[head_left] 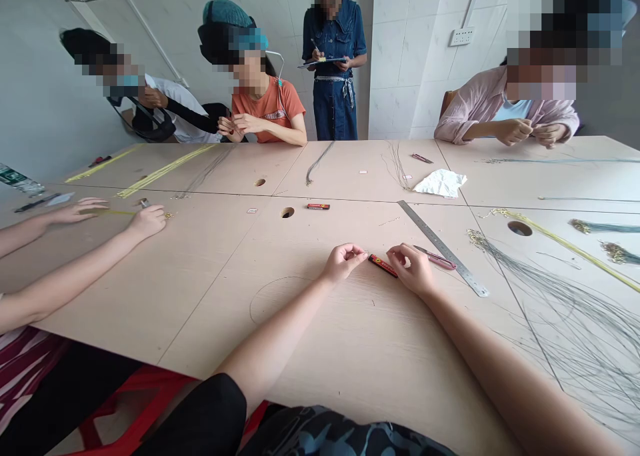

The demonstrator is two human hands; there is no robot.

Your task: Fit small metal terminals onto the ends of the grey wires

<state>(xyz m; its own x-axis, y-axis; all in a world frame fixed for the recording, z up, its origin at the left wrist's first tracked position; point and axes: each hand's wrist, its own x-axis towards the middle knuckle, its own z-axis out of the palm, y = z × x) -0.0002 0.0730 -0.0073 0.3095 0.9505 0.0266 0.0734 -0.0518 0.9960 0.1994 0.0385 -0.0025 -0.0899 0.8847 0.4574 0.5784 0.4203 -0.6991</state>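
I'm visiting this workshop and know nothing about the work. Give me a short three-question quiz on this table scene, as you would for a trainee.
1. What small red object lies between the left hand and the right hand?
2. True or false: the steel ruler lies to the right of the right hand.
3. What is the standing person writing on?

Key:
1. A small red packet
2. True
3. A clipboard
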